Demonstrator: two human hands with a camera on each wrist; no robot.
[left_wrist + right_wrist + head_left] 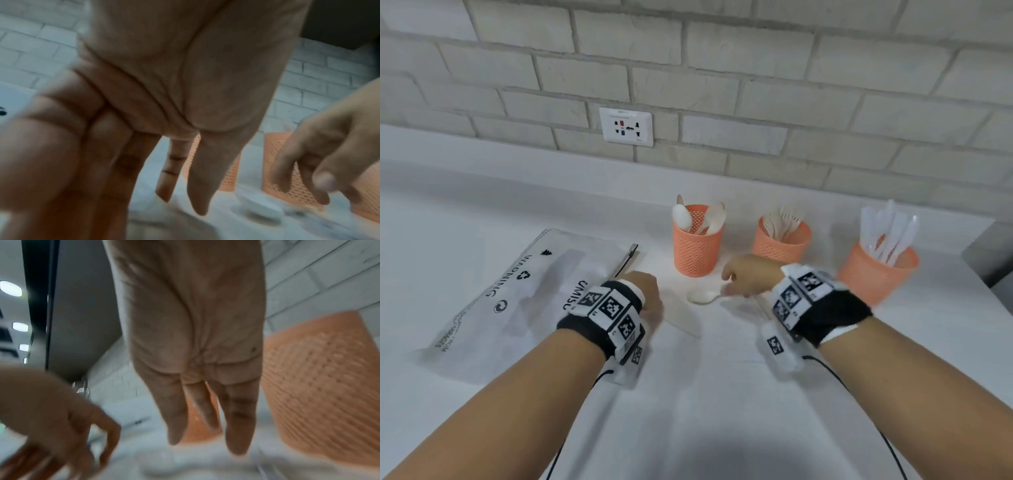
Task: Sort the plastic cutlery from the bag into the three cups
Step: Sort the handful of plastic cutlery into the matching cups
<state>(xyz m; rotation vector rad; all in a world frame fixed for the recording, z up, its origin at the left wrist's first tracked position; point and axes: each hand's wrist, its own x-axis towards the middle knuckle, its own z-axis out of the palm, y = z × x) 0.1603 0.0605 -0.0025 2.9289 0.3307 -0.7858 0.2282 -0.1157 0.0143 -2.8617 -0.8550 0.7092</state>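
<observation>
Three orange mesh cups stand in a row: the left cup (697, 251) holds spoons, the middle cup (780, 245) forks, the right cup (876, 274) clear knives. The white bag (517, 294) lies flat at the left. A white spoon (702, 296) lies on the counter in front of the left cup. My right hand (736, 284) hovers over its handle, fingers pointing down with the tips at the handle; no grip shows. The spoon (160, 465) is blurred below those fingers. My left hand (650, 294) is at the bag's right edge, fingers straight and holding nothing.
White counter (705, 394) against a brick wall with a socket (626, 126). A faint clear plastic piece (683, 322) lies just in front of my left hand. A grey block (993, 253) stands at the right edge. Cables trail from both wrists.
</observation>
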